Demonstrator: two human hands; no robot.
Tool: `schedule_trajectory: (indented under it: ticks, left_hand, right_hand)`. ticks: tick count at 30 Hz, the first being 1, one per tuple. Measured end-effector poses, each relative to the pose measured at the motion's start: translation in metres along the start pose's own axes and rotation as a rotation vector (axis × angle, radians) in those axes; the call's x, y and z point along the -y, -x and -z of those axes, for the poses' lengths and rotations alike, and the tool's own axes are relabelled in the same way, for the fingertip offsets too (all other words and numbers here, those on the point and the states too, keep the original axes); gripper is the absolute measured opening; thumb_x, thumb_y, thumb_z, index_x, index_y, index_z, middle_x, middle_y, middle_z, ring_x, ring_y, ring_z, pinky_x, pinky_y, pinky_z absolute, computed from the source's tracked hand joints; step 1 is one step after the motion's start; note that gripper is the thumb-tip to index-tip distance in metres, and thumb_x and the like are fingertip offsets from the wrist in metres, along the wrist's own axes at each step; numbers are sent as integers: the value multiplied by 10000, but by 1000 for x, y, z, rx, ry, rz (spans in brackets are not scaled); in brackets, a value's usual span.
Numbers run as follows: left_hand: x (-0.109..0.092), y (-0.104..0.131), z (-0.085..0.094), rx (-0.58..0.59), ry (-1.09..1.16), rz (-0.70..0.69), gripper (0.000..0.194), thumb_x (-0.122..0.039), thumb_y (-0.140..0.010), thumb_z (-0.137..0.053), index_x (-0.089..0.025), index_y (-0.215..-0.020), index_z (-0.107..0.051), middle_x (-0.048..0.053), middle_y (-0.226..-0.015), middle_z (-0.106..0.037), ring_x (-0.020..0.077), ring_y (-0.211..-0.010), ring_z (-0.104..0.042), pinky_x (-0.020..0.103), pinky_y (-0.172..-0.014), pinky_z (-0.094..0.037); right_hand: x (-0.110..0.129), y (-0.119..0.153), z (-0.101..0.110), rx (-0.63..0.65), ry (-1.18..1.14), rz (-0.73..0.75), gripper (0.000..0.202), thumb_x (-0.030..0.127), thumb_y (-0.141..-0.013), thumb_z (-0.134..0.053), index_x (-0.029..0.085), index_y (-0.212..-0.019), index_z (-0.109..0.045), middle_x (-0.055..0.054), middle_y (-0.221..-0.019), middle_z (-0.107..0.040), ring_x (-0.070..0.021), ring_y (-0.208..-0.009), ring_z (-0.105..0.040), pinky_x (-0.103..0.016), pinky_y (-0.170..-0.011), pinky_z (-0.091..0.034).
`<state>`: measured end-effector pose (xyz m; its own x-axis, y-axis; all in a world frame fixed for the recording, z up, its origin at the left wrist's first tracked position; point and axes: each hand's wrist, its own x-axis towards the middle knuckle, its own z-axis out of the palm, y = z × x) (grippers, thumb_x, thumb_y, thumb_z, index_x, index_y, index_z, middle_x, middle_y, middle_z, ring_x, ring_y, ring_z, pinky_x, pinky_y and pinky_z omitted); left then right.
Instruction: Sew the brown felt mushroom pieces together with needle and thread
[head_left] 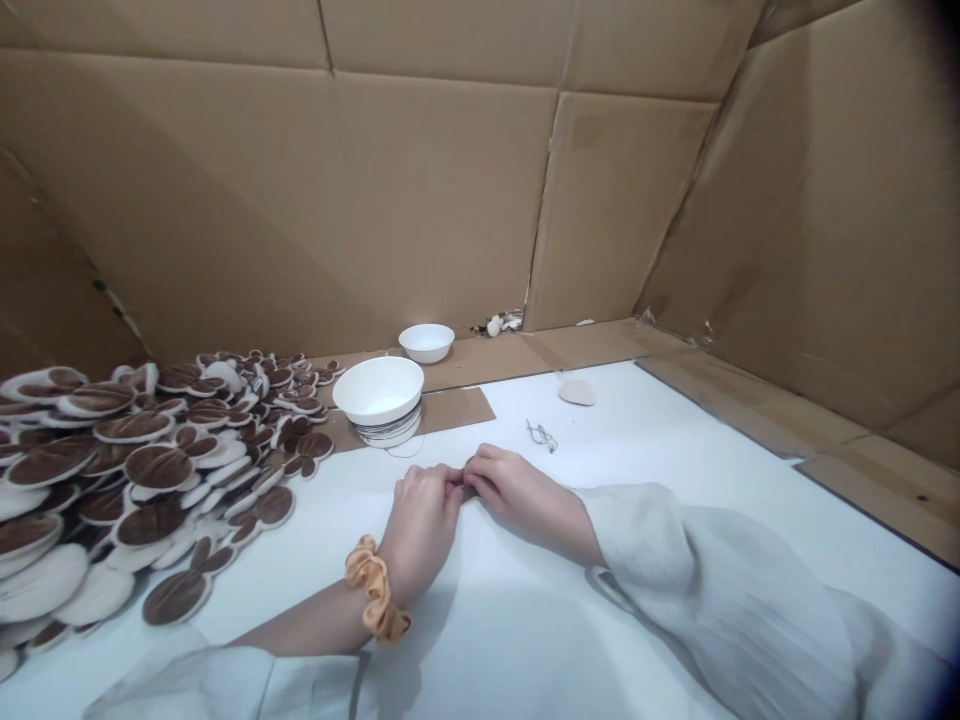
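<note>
My left hand (427,520), with an orange scrunchie (377,590) at the wrist, is closed in a pinch over the white tabletop (510,620). Its fingertips meet those of my right hand (514,485), which is closed too. Between them shows a sliver of something small and brown, mostly hidden by the fingers. Just beyond my left hand stands a white bowl (379,392) with dark thread (390,430) around its lower part. A loose strand curves from it onto the table. Past my right hand lies a small tangle of thread (541,436).
A large heap of brown-and-white plush pieces (157,468) covers the left side. Farther back are a smaller white bowl (427,342) and a flat pale piece (577,391). Cardboard walls (435,200) enclose the back and sides. White scraps (504,324) lie at the back wall's foot.
</note>
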<state>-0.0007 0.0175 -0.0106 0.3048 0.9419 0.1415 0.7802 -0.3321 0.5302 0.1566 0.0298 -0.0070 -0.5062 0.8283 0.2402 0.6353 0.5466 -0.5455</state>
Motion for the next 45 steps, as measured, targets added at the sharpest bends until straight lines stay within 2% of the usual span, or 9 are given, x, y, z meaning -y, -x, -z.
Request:
schedule_trajectory:
  ticks: [4, 10, 17, 23, 30, 37, 45]
  left_hand:
    - [2, -1, -1, -7, 15, 1, 263, -169, -841, -381, -188, -937, -626, 62, -926, -654, 233, -916, -534, 344, -813, -377]
    - [2, -3, 1, 6, 33, -1, 225, -168, -830, -403, -179, -854, -627, 48, -799, -656, 211, -822, -570, 310, -746, -398]
    - [4, -3, -1, -12, 50, -15, 256, -141, -817, -394, -172, -896, -635, 62, -852, -660, 194, -809, -576, 301, -742, -401]
    - [3, -5, 1, 12, 56, -6, 230, -157, -818, -398, -170, -836, -627, 55, -790, -652, 193, -783, -576, 290, -710, -401]
    - [5, -4, 0, -1, 67, -13, 261, -128, -802, -398, -175, -902, -634, 44, -799, -654, 177, -751, -571, 280, -699, -396]
    - [4, -5, 1, 5, 88, -15, 217, -143, -802, -408, -174, -841, -619, 38, -764, -640, 187, -773, -570, 287, -715, -400]
    - [4, -5, 1, 18, 80, -9, 221, -147, -816, -395, -176, -850, -611, 38, -789, -651, 195, -793, -577, 301, -729, -409]
  right_hand:
    - [0, 1, 2, -3, 38, -43, 278, 117, -884, -350, 138, -767, -602, -53, -803, -531, -122, -708, -537, -264, -692, -427]
    - [-4, -1, -1, 7, -36, 62, 262, 135, -891, -366, 158, -871, -626, -53, -853, -547, -129, -787, -545, -257, -749, -427]
    - [-4, 0, 3, 13, 53, -31, 303, 134, -894, -335, 139, -792, -620, -52, -799, -532, -121, -704, -534, -261, -691, -422]
    - [-5, -4, -2, 18, -27, 82, 257, 122, -884, -372, 152, -860, -626, -54, -848, -547, -131, -784, -548, -259, -743, -427]
    - [-8, -3, 4, 25, 37, 12, 287, 124, -884, -362, 136, -786, -631, -47, -781, -518, -121, -691, -518, -256, -676, -410]
    - [-11, -5, -2, 15, -53, 107, 260, 120, -882, -371, 153, -830, -624, -46, -831, -534, -124, -756, -535, -258, -731, -426]
    - [-8, -6, 0, 41, -21, 93, 271, 123, -888, -361, 150, -837, -626, -50, -832, -534, -124, -750, -538, -256, -724, -419]
